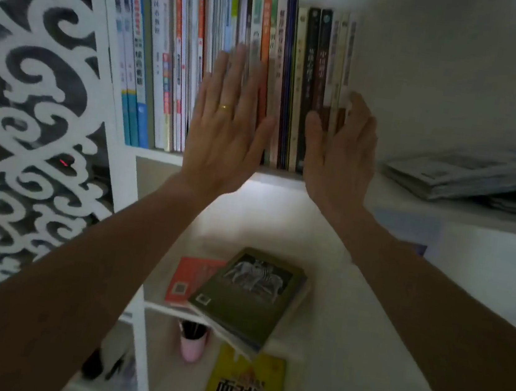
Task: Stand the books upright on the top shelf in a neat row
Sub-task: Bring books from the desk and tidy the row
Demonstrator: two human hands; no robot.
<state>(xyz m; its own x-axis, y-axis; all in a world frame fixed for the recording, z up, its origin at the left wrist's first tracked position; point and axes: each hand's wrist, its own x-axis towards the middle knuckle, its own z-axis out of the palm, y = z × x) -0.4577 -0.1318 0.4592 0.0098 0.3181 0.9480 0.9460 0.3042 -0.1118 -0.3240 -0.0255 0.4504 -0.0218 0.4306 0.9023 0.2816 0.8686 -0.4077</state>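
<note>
The books [284, 78] stand upright in a row on the top shelf [157, 154]. The left hand [226, 126] presses flat, fingers straight, against their spines; the right hand [340, 150] cups the row's right end book.

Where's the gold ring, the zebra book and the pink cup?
gold ring [224, 107]: head view, on the band, on a left hand finger.
zebra book [249, 295]: head view, middle of its green cover.
pink cup [190, 348]: head view, on its side wall.
</note>
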